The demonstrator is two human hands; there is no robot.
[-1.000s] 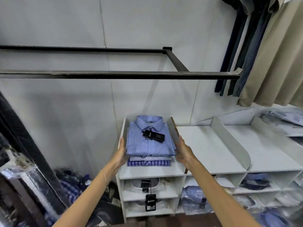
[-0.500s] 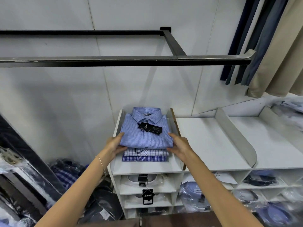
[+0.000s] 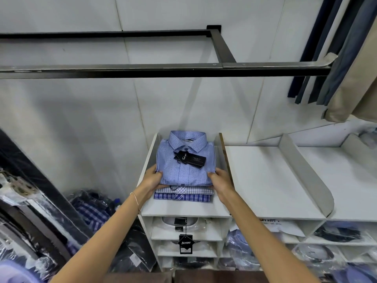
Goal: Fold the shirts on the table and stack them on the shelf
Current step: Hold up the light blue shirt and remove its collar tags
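Note:
A folded light-blue checked shirt (image 3: 185, 168) with a black tag lies on top of a stack in the leftmost top compartment of the white shelf (image 3: 183, 209). Under it are a white checked shirt (image 3: 191, 189) and a darker blue plaid shirt (image 3: 183, 197). My left hand (image 3: 152, 178) grips the top shirt's front left corner, thumb on top and fingers beneath. My right hand (image 3: 221, 180) grips its front right corner the same way.
White dividers (image 3: 306, 172) split the shelf top into compartments to the right. Packed shirts fill the cubbies below (image 3: 187, 231). A black metal rail (image 3: 163, 68) crosses overhead. Trousers (image 3: 336, 48) hang at upper right. Bagged clothes (image 3: 91, 207) pile up at left.
My hands moved from the sides of the stack to the top shirt's front corners, and the thumbs now lie on top of it. The view tilted and came closer.

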